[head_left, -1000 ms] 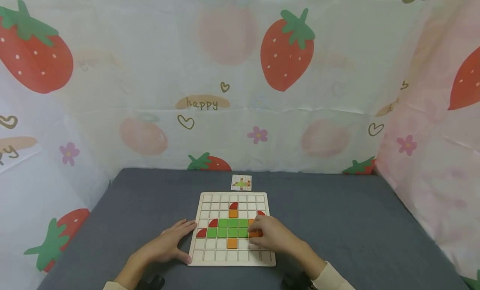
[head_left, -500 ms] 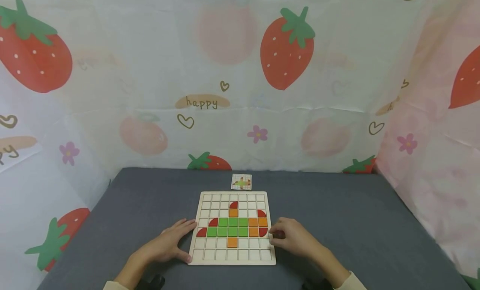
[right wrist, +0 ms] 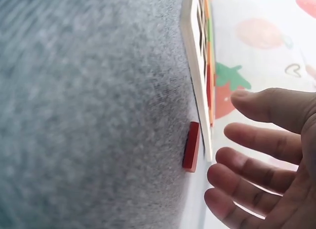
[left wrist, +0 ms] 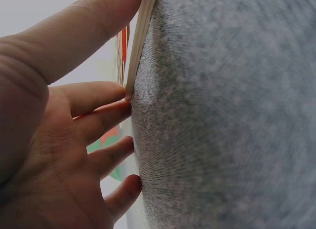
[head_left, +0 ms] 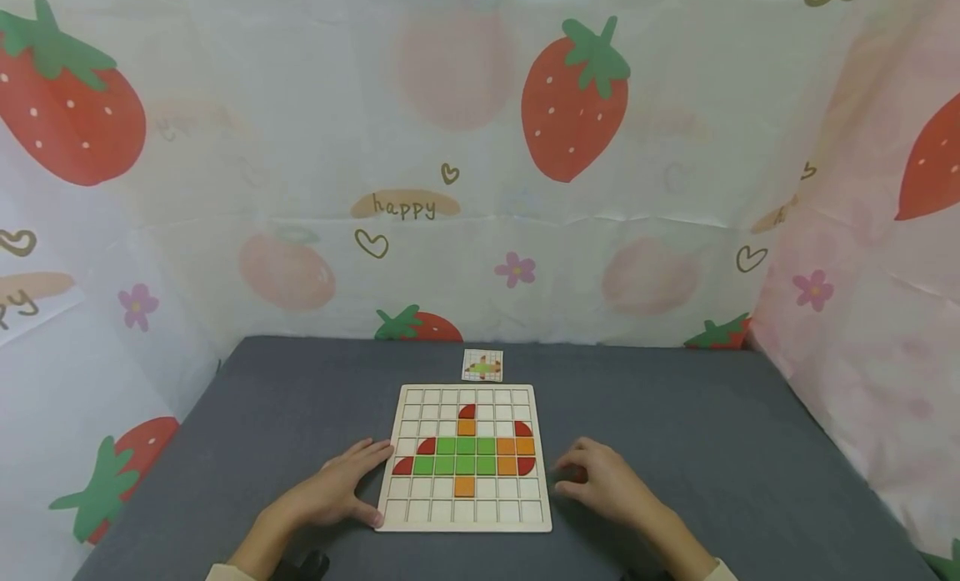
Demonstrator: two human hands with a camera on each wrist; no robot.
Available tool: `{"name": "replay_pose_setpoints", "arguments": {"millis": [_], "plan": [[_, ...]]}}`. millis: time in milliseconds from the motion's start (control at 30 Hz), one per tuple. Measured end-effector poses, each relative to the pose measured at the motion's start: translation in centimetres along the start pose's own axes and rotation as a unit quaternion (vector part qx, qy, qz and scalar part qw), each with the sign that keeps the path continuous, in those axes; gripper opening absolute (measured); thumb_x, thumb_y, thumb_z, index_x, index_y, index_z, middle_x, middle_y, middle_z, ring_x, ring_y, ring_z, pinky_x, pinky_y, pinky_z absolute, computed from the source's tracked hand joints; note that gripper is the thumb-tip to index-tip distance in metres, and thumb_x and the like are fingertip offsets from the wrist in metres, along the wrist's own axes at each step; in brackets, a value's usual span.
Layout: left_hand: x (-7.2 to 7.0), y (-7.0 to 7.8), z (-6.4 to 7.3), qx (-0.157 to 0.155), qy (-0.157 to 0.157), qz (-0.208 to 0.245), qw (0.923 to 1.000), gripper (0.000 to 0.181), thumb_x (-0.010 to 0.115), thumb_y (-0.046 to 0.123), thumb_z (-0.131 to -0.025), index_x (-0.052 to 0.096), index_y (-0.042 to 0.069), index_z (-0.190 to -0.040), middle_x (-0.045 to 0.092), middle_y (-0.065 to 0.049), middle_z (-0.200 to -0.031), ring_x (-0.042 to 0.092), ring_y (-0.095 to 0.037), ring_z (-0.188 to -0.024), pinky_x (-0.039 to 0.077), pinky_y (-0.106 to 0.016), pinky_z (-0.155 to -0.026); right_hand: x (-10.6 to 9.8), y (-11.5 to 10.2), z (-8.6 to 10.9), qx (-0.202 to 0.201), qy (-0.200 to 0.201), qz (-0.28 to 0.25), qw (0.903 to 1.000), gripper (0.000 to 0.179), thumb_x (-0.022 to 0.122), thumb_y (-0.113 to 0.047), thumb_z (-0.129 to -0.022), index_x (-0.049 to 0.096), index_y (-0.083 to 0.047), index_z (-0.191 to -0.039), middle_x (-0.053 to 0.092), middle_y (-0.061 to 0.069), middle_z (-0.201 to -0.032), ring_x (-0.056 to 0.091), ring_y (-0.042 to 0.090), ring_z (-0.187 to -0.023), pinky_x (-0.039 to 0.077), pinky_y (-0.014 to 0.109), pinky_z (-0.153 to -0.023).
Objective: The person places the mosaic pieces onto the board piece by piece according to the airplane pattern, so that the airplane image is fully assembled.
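A wooden grid board (head_left: 420, 512) lies on the cloth in the head view. Set in its cells are green square tiles (head_left: 466, 464), orange square tiles (head_left: 465, 486) and red quarter-round tiles (head_left: 524, 465). My left hand (head_left: 330, 485) rests along the board's left side, thumb and fingers spread and touching the edge. Just off the right side is my right hand (head_left: 611, 485), its fingers relaxed and nothing between them. On the cloth by the board's edge, the right wrist view has a red block (right wrist: 191, 147) close to the fingertips; my right hand hides it in the head view.
Behind the board lies a small pattern card (head_left: 483, 366) with a coloured grid figure. Dark grey cloth (head_left: 675, 414) covers the table. A strawberry-print curtain (head_left: 465, 147) hangs around the back and sides.
My right hand has drawn back from the board's right tiles to the cloth on the right, uncovering orange and red tiles there. The left hand has stayed put.
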State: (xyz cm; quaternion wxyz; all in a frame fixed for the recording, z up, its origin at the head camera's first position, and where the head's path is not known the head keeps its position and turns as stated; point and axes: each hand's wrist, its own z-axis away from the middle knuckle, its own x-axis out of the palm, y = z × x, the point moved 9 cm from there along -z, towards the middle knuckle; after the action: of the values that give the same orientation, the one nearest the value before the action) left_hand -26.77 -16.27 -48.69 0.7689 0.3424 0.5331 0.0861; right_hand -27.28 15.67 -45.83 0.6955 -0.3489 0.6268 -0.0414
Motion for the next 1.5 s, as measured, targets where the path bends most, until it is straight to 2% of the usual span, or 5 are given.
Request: {"name": "replay_pose_setpoints", "arguments": {"millis": [300,567,900,1167,1500], "plan": [[0.19,-0.31,-0.07,-0.003,-0.005,0.002,1.0,0.101,0.085,0.036,-0.066,0.038,-0.001,-0.147,0.036,-0.02,-0.155,0.02,-0.047,-0.146,0.019,-0.071,-0.108,0.08,0.67,0.26,0.047,0.012,0.035,0.9982,0.023,0.079,-0.019,-0.079,0.074,-0.008,-0.098,0.06,-0.002,-0.094,0.052,0.01,-0.076,0.043,0.026,-0.065],[0.18,0.09,-0.12,0.002,-0.014,-0.001,0.9999,0.099,0.085,0.033,-0.068,0.038,-0.001,-0.148,0.035,-0.022,-0.154,0.02,-0.049,-0.145,0.02,-0.072,-0.107,0.58,0.95,-0.14,0.078,-0.004,0.066,0.9948,0.022,0.082,-0.019,-0.076,0.074,-0.007,-0.093,0.059,0.0,-0.088,0.048,0.013,-0.073,0.04,0.034,-0.067],[0.03,0.28,-0.07,-0.003,-0.014,-0.003,0.9999,0.098,0.085,0.031,-0.068,0.037,0.0,-0.148,0.034,-0.021,-0.156,0.018,-0.048,-0.146,0.019,-0.072,-0.108,0.69,0.46,-0.24,0.046,-0.008,0.063,0.9969,0.023,0.079,-0.004,-0.074,0.073,-0.003,-0.095,0.06,0.003,-0.088,0.049,0.016,-0.075,0.043,0.036,-0.065],[0.18,0.25,0.02,-0.004,-0.017,0.001,0.9998,0.099,0.085,0.032,-0.068,0.037,0.0,-0.148,0.033,-0.02,-0.156,0.018,-0.048,-0.146,0.018,-0.073,-0.107,0.29,0.92,0.04,0.065,0.002,0.087,0.994,0.019,0.083,-0.008,-0.072,0.072,-0.004,-0.087,0.058,0.002,-0.083,0.053,0.015,-0.074,0.048,0.036,-0.066],[0.1,0.3,0.04,-0.001,-0.014,-0.003,0.9999,0.099,0.085,0.032,-0.068,0.037,0.0,-0.148,0.034,-0.02,-0.156,0.018,-0.048,-0.146,0.019,-0.072,-0.107,0.28,0.57,0.03,0.032,-0.011,0.09,0.9953,0.015,0.076,0.002,-0.072,0.073,-0.003,-0.086,0.06,0.003,-0.082,0.053,0.017,-0.074,0.047,0.037,-0.065]]}}
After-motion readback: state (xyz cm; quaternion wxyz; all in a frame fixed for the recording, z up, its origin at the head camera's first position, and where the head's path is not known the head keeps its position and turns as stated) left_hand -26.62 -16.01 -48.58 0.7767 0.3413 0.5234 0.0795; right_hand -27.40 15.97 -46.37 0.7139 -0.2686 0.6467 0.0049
